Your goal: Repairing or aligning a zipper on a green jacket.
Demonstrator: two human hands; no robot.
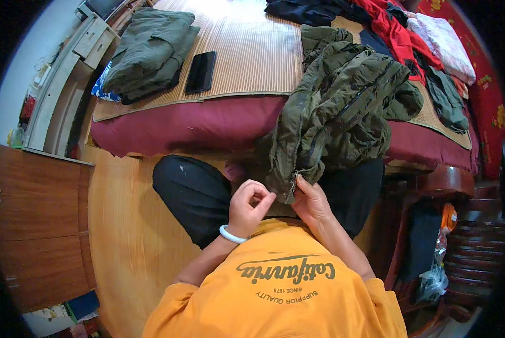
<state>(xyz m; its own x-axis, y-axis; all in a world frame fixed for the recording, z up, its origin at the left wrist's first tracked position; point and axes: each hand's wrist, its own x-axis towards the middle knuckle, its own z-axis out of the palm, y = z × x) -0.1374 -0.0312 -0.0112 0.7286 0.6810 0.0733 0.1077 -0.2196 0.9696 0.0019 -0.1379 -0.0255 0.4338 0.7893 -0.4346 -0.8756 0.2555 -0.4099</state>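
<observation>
Olive garment was right of center, draped over the near edge of the bed and down toward the lap. Long axis ran far-right to near-left, slanted; narrow lower corner pointed at the wearer, bulk spread away over the bed. Zip edge ran roughly along that axis.

Right hand: thumb and fingers pinched the lower corner by the zip end. Left hand: fingers curled in, thumb near index, just beside that corner; couldn't tell if it gripped anything. Pale bracelet on left wrist.

Surface: striped tan mat over maroon bedding. Black phone lay near the mat's front edge, beside a folded green stack. Red garment and pale bundle far right.

Room: light wood floor, brown cabinet left, dark red wooden chair right.
</observation>
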